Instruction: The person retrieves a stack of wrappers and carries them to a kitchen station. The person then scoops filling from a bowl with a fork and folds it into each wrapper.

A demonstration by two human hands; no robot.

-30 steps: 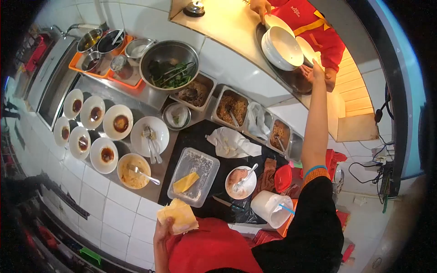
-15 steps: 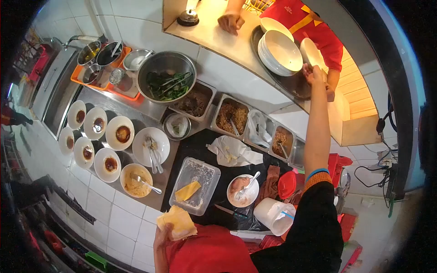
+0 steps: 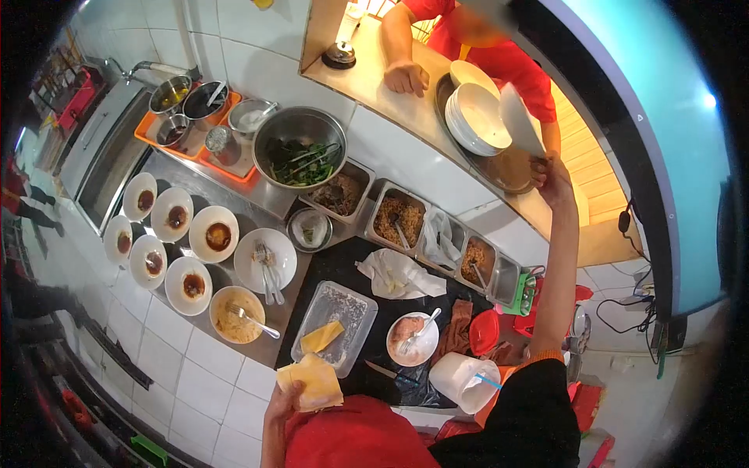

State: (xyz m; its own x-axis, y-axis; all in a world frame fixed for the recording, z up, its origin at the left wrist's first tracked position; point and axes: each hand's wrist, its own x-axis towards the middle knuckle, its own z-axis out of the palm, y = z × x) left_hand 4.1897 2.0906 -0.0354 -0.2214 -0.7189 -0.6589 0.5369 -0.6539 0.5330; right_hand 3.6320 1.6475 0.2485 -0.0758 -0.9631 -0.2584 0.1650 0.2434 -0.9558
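My left hand (image 3: 282, 405) is closed around a small stack of pale yellow square dough sheets (image 3: 314, 382), held near my red apron. Just beyond it, a clear plastic tub (image 3: 359, 300) dusted with white powder holds another yellow dough sheet (image 3: 321, 338). With my right arm stretched to the serving ledge, my right hand (image 3: 552, 181) grips the lower edge of a tilted white dish (image 3: 518, 121). Whether it is a plate or a bowl I cannot tell. Beside that dish, stacked white bowls (image 3: 477, 117) sit on a dark round tray (image 3: 511, 171).
Across the ledge (image 3: 374, 66) stands a person in red (image 3: 515, 66), one fist (image 3: 406, 78) resting there. Several bowls with dark sauce (image 3: 217, 236) line the steel counter. A steel bowl of greens (image 3: 300, 150), food pans (image 3: 396, 218) and a white tub (image 3: 462, 382) stand nearby.
The view has shifted. The white dish in my right hand now stands more upright, angled beside the stacked bowls. My left hand still holds the dough sheets.
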